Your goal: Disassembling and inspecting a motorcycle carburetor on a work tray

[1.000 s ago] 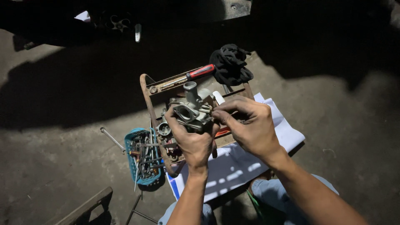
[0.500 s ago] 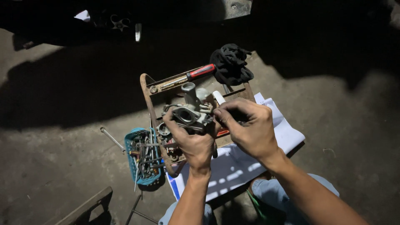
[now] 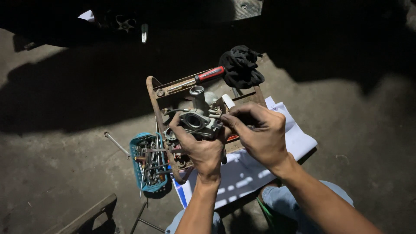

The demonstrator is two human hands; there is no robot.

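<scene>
My left hand (image 3: 200, 146) grips a grey metal carburetor (image 3: 200, 118) from below and holds it above a rusty wooden tray (image 3: 152, 92). The carburetor's round bore faces me and a tube stands up from its top. My right hand (image 3: 256, 132) is at the carburetor's right side, its fingertips pinched on a small part there. What the fingers pinch is too small to make out.
A red-handled screwdriver (image 3: 203, 76) lies across the tray's far edge beside a black rag (image 3: 241, 66). A blue basket (image 3: 138, 146) of tools and bolts sits left of the tray, with a wrench (image 3: 116, 144) on the concrete. White paper (image 3: 299, 139) lies under the tray.
The carburetor has been lowered slightly and turned a little in my left hand. My right hand stays at its right side.
</scene>
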